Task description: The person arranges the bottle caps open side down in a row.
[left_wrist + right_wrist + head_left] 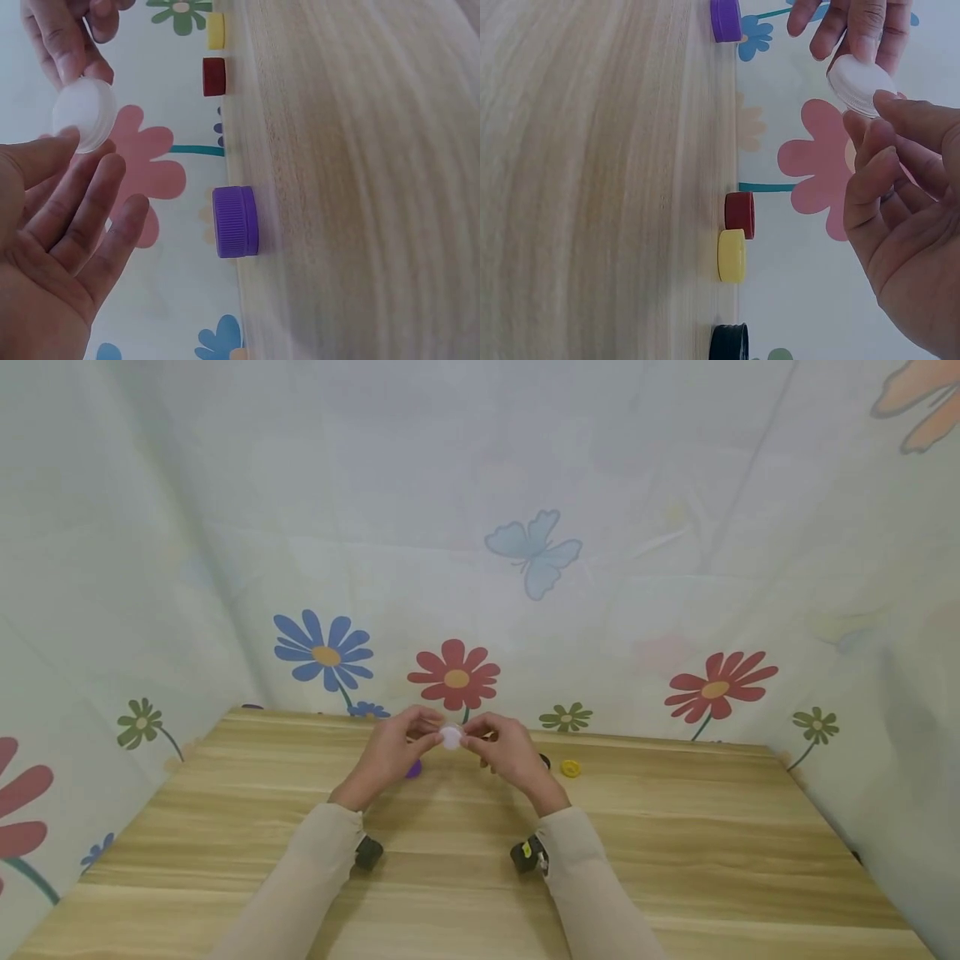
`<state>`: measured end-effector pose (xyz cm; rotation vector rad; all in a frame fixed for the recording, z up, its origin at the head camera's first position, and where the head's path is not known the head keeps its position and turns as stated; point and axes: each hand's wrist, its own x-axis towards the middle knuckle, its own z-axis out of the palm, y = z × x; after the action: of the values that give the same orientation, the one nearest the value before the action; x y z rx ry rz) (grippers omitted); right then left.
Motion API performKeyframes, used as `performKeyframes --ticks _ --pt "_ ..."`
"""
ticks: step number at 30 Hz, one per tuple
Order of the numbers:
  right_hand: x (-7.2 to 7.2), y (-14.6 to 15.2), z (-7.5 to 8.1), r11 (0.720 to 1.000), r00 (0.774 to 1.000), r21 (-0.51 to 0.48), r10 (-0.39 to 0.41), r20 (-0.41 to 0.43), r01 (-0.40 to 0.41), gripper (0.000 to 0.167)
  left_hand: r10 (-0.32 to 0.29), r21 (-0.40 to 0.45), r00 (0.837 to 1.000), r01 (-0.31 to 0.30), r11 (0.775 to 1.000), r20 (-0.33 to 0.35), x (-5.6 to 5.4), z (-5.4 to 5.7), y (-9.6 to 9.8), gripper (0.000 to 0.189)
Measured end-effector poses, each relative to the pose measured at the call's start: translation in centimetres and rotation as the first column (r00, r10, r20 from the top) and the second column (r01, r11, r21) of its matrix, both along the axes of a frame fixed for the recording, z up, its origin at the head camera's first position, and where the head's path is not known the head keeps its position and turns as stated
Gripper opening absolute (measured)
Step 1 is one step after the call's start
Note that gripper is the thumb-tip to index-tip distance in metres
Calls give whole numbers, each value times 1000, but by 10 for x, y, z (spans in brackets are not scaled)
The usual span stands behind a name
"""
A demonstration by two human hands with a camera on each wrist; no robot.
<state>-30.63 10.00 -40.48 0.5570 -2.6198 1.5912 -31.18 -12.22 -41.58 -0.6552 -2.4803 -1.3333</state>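
One left hand (387, 750) and one right hand (516, 752) pinch a round, ridged plastic cap (452, 737) near the tabletop's (675, 835) far edge.

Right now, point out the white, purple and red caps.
White ribbed cap (87, 109), left wrist view, on its round face.
Purple ribbed cap (231, 223), left wrist view, on its ribbed side.
Red cap (739, 215), right wrist view, on its side wall.

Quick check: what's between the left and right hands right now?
A white cap, pinched at its edges by the left hand and right hand; all three views show it.
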Motion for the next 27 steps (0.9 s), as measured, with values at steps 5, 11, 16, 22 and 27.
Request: performKeyframes --ticks 5,11,16,22,27 --pt "1 -1 0 1000 1000 -4 -3 -1 3 17 -8 11 1000 8 1000 -16 0 0 0 24" --pt "2 0 1 999 1000 -37 4 -17 -5 20 -29 -9 999 29 1000 -28 0 0 -1 29" --pt "2 1 2 998 999 -64 13 -30 -15 24 -55 -9 998 55 998 -25 1 0 -1 37" --pt "3 3 3 996 998 -83 34 -50 -38 24 -51 -18 998 50 999 -29 2 1 0 39" --pt "3 4 2 996 998 -78 34 -47 -37 22 -45 -20 999 44 999 -26 2 1 0 39"
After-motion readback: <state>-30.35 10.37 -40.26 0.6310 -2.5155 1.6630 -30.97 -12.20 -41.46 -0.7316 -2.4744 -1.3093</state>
